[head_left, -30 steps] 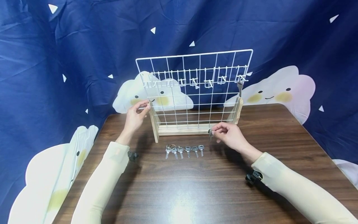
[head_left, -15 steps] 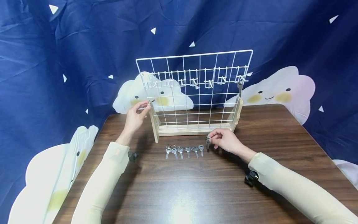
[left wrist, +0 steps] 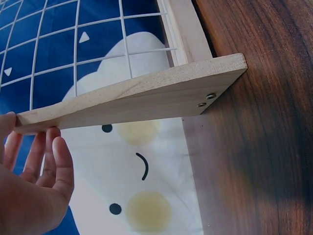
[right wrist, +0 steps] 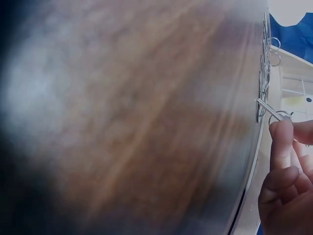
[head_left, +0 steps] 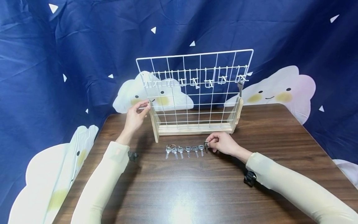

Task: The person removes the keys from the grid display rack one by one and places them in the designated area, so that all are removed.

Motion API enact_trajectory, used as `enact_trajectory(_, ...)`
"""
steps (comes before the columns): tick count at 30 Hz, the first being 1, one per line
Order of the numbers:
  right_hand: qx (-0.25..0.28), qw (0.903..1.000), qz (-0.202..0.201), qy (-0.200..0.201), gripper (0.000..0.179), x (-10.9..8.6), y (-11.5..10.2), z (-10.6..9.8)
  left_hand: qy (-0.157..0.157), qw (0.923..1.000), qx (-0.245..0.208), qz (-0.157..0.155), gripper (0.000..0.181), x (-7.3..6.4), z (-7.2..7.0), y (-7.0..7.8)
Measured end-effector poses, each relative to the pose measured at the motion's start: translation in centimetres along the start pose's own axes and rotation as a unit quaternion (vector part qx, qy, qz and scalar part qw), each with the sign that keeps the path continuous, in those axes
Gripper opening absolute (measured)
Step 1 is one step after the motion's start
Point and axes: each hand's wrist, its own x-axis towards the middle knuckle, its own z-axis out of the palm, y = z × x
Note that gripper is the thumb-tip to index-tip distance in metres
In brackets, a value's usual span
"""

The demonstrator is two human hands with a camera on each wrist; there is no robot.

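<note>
My right hand [head_left: 223, 143] pinches a metal key [head_left: 206, 147] at its head, with the blade pointing down close to the tabletop. In the right wrist view the same key [right wrist: 269, 107] shows a ring [right wrist: 280, 113] by the fingertips. Just left of it, several silver keys [head_left: 187, 151] lie side by side in a row, some with rings. Behind them stands a white wire grid rack [head_left: 199, 103] on a wooden base. My left hand [head_left: 136, 115] grips the upper end of the rack's left wooden side panel [left wrist: 132, 100], thumb on one side and fingers on the other.
Several white hooks [head_left: 194, 81] hang in a row on the grid. A key [head_left: 240, 89] hangs from the rightmost one. The brown wooden table [head_left: 156, 186] extends in front, and a blue cloth backdrop [head_left: 92, 37] with cloud prints hangs behind.
My right hand has lowered the key toward the front and a little left, to the right end of the row. My left hand has stayed on the side panel.
</note>
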Motion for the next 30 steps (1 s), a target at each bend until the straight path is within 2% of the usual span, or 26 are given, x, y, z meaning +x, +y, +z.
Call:
enact_trajectory(9, -0.050, 0.9985, 0.020, -0.005, 0.009, 0.29, 0.04, -0.26, 0.000, 1.0000, 0.000, -0.002, 0.042, -0.06, 0.06, 0.16)
enact_trajectory(19, -0.113, 0.9928, 0.038, 0.000, 0.006, 0.48, 0.07, -0.44, 0.000, 1.0000, -0.005, -0.002, 0.041, 0.06, 0.00, 0.09)
enact_trajectory(30, -0.159, 0.9864, 0.037, -0.017, 0.006, 0.61, -0.27, -0.50, 0.001, 1.0000, -0.005, -0.005, 0.042, 0.00, 0.08, 0.09)
